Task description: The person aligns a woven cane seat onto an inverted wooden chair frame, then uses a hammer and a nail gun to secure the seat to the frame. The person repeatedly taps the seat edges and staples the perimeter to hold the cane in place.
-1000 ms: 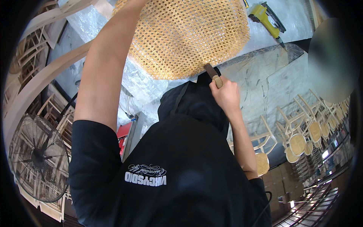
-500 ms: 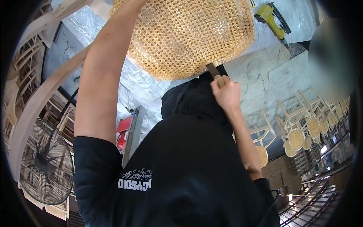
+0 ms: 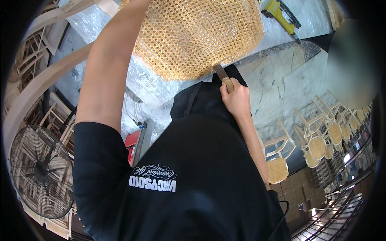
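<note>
My right hand (image 3: 237,97) is closed around the short wooden handle of a flat-bladed chisel (image 3: 220,72). The blade points up and left, its tip at the lower edge of a sheet of woven cane webbing (image 3: 193,36). This tan open-weave sheet has a frayed edge and lies on clear plastic film. My left arm stretches up past the sheet's left side; its hand is beyond the top of the picture.
A yellow-green staple gun (image 3: 281,16) lies right of the cane. Pale wooden chair frames (image 3: 281,144), several with round woven seats, stand at right. At left are a curved wooden piece (image 3: 40,84), a black floor fan (image 3: 42,170) and a red object (image 3: 132,139) beside a metal bar.
The view has shifted, so the cane and staple gun sit higher and further left. My right hand still grips the chisel, its tip staying at the cane's lower edge.
</note>
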{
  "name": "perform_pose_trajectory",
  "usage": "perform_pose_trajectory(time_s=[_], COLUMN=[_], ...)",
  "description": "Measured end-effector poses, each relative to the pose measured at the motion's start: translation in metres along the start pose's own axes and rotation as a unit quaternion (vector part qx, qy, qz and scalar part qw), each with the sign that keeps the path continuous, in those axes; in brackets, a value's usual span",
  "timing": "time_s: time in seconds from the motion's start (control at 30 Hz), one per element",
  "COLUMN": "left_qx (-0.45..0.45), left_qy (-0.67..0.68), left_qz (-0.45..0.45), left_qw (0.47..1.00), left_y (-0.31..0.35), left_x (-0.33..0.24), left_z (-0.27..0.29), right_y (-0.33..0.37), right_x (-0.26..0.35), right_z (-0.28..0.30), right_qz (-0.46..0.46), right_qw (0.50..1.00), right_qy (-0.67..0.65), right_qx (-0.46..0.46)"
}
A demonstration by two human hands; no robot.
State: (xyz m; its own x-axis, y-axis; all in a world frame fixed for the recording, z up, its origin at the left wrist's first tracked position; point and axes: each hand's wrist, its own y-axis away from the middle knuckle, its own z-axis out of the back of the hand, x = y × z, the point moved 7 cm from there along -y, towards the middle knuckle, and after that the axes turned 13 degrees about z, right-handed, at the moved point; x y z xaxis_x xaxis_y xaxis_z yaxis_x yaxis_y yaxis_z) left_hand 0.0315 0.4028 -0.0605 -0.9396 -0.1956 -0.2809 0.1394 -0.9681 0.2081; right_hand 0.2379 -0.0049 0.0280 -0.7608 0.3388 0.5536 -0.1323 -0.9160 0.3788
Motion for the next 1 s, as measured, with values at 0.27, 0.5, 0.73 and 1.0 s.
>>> perform_pose_trajectory(time_s=[0.27, 0.5, 0.73, 1.0], left_qx=[-0.008, -0.029, 0.01, -0.005], left_qy=[0.008, 0.018, 0.015, 0.003], left_qz=[-0.027, -0.025, -0.011, -0.015], left_qw=[1.0, 0.999, 1.0, 1.0], left_y=[-0.002, 0.007, 0.012, -0.001], left_x=[0.0, -0.001, -0.008, 0.004], left_z=[-0.001, 0.002, 0.008, 0.002], right_y=[0.0, -0.01, -0.025, -0.004], right_x=[-0.008, 0.003, 0.033, 0.007], right_z=[-0.009, -0.01, -0.024, -0.01], right_qz=[-0.04, -0.063, -0.05, -0.023], right_qw=[0.999, 0.995, 0.993, 0.998], right_qy=[-0.02, 0.017, 0.072, -0.054], right_qx=[0.031, 0.073, 0.084, 0.031])
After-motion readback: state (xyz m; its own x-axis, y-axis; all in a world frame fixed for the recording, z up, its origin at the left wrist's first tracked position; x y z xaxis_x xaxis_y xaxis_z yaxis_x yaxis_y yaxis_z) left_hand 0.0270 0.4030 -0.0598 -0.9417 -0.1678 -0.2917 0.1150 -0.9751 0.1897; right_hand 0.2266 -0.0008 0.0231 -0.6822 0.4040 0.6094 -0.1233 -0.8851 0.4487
